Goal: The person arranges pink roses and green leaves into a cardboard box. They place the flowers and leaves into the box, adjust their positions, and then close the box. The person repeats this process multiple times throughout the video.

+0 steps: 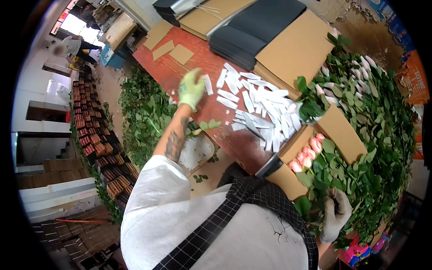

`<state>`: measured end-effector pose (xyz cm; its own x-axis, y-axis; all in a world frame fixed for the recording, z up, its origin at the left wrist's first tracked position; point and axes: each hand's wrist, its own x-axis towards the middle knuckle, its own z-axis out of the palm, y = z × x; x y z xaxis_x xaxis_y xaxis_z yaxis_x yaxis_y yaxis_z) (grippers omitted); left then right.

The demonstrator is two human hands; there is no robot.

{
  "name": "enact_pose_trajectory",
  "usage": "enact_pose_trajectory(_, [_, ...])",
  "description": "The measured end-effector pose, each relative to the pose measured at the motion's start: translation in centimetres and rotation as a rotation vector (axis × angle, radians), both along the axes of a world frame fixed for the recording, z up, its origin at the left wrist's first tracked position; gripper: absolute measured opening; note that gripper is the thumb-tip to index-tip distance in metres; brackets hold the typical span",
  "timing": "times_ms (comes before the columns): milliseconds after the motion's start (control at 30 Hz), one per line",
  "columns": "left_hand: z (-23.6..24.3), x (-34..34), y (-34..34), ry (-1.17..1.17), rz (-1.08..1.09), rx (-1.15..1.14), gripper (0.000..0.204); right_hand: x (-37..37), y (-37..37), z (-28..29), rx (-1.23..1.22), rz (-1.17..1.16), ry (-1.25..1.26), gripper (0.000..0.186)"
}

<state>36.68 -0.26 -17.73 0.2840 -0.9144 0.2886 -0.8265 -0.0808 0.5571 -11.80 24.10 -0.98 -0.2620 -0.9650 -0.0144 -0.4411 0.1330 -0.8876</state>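
My left hand (pixel 191 90), in a pale yellow-green glove, is over the red table with its fingers apart. Beside its fingers lies a white strip (pixel 208 84), one of many like it; a loose pile of white strips (pixel 265 101) spreads to the right. My right hand (pixel 336 213), in a greyish-white glove, is low on the right among green leaves. Its fingers are curled toward the thumb; whatever they hold is hidden. Above it, pink roses (pixel 308 153) lie in a row on brown corrugated cardboard (pixel 288 182), a raised flap (pixel 343 135) beyond them. Scissors (pixel 252 123) rest among the strips.
Black sheets (pixel 256 27) and brown cardboard sheets (pixel 297 49) are stacked at the table's back. A large heap of leafy roses (pixel 382 121) fills the right. Cut leaves (pixel 144 112) pile up at left, near rows of packed bundles (pixel 92 139). Another person (pixel 74 47) stands far left.
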Motion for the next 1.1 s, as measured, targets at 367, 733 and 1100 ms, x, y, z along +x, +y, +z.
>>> enact_pose_trajectory(367, [-7.5, 9.6, -8.2, -0.352, 0.078, 0.308, 0.052, 4.8, -3.0, 0.0, 0.174, 0.042, -0.025, 0.021])
enact_pose_trajectory(733, [-9.0, 13.8, 2.9, 0.9, 0.411, 0.441, 0.041, 6.8, -5.0, 0.8, 0.059, 0.239, 0.053, 0.022])
enact_pose_trajectory(1100, [9.1, -12.2, 10.9, 1.201, -0.333, 0.301, 0.019, 3.3, -4.7, -0.3, 0.338, 0.293, -0.29, 0.032])
